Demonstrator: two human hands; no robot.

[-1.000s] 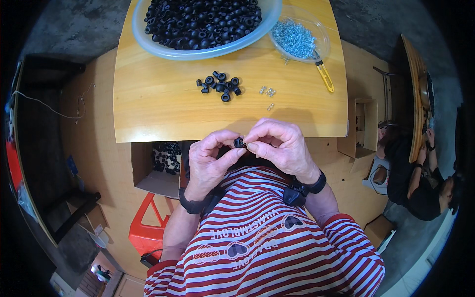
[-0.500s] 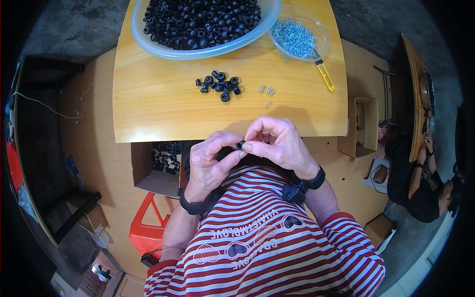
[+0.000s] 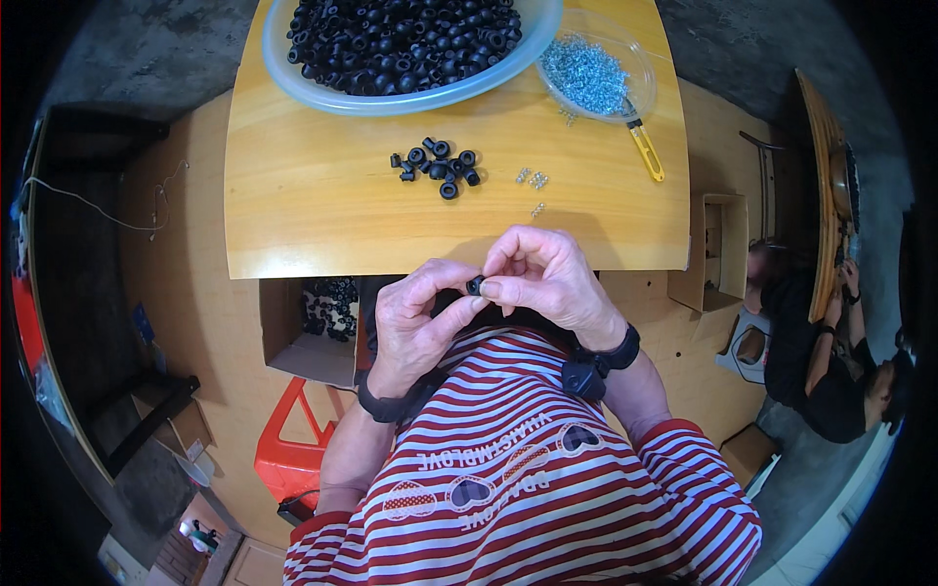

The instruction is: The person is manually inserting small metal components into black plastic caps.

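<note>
Just in front of the table's near edge, a small black ring-shaped piece (image 3: pixel 475 285) sits between my two hands. My left hand (image 3: pixel 410 317) pinches it from one side with thumb and forefinger. From the other side my right hand (image 3: pixel 559 290) grips it, thumb beneath and fingers curled over. Whether a smaller part is also between the fingertips is hidden. Beyond the hands, a loose group of similar black pieces (image 3: pixel 448 190) lies on the wooden table (image 3: pixel 322 220). To its right are several tiny clear pieces (image 3: pixel 538 180).
At the far side stands a large translucent basin (image 3: pixel 410 103) heaped with black pieces. Beside it, a round clear tub (image 3: pixel 586 78) holds tiny bluish parts, with a yellow-handled cutter (image 3: pixel 647 154) against it. Below are a cardboard box (image 3: pixel 313 358) and a red stool (image 3: pixel 283 454). Another person (image 3: pixel 831 381) sits at right.
Both hands keep their grip on the black piece, with only a slight shift of the right fingers. The table and its contents appear slightly further right in view.
</note>
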